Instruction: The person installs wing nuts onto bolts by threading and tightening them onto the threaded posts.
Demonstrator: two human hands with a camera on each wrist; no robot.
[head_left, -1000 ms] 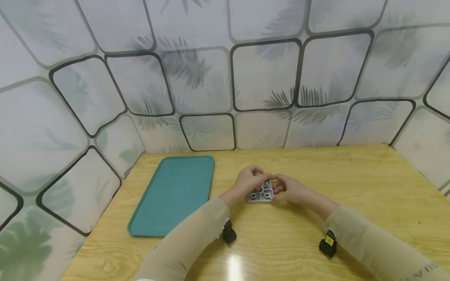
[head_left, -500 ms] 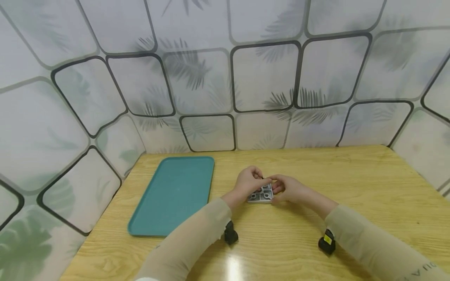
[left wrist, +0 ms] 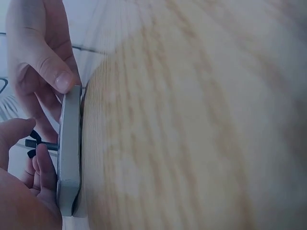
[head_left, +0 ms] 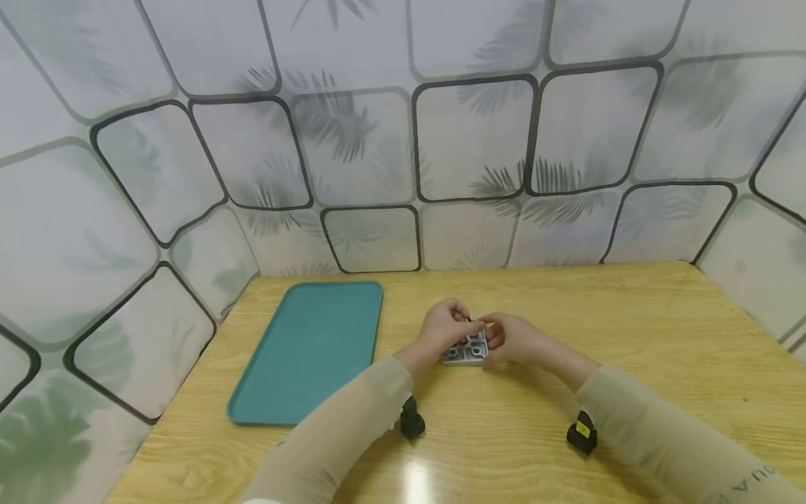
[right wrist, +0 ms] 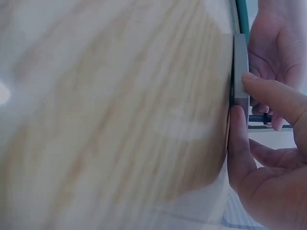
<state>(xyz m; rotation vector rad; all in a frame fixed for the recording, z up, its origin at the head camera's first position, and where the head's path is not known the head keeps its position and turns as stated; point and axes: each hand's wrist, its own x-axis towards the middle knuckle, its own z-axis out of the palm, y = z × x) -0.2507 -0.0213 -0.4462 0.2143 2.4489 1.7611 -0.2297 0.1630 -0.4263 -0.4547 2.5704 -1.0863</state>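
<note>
A square grey plate (head_left: 466, 353) with round bosses and recesses on its upper face lies flat at the middle of the table. From that face stands a black threaded bolt (left wrist: 48, 145) carrying a black wing nut (left wrist: 32, 154). My left hand (head_left: 439, 326) reaches over the plate, its thumb and fingers pinching at the wing nut. At the plate's right edge, my right hand (head_left: 518, 341) holds the rim between thumb and fingers; this grip shows closely in the right wrist view. The left hand covers much of the plate in the head view.
A teal tray (head_left: 308, 350) lies left of the hands on the wooden table (head_left: 630, 329). Patterned cloth walls (head_left: 478, 140) enclose the table at the back and sides. Each sleeve carries a black wrist camera, one left (head_left: 412, 418) and one right (head_left: 582, 434).
The left fingers have shifted slightly over the bolt, while the plate stays in place. The right hand keeps its hold on the edge with almost no movement.
</note>
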